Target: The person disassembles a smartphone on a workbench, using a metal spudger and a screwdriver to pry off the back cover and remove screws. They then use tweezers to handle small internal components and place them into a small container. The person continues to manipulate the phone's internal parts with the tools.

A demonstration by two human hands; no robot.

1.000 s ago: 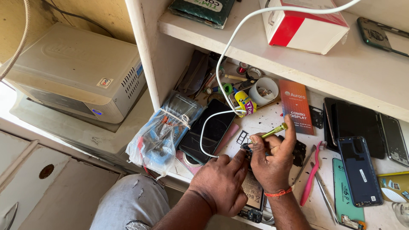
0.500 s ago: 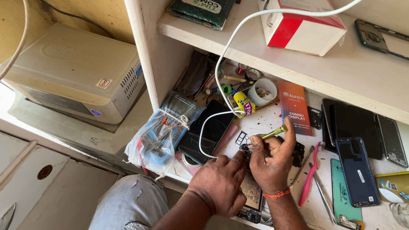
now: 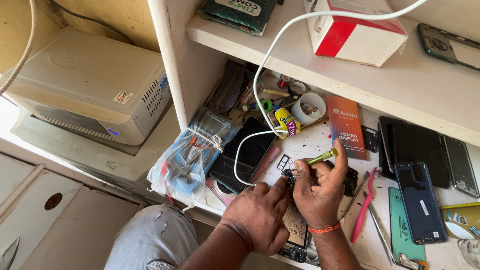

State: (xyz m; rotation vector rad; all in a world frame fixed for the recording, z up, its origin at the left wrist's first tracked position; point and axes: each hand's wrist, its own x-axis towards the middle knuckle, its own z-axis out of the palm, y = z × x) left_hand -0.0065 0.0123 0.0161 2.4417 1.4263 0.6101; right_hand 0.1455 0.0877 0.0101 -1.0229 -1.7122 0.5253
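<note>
Unscrewing step: right hand grips green screwdriver, left hand pinches phone at desk's front edge; next needs steady tip.

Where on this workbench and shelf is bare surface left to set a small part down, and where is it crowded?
Bare patches: the upper shelf between the dark green packet and the red-and-white box; the grey box's top. Crowded: the bench around both hands, left hand, right hand, and the phones at right.

Left hand and right hand, fingers pinched together
</note>
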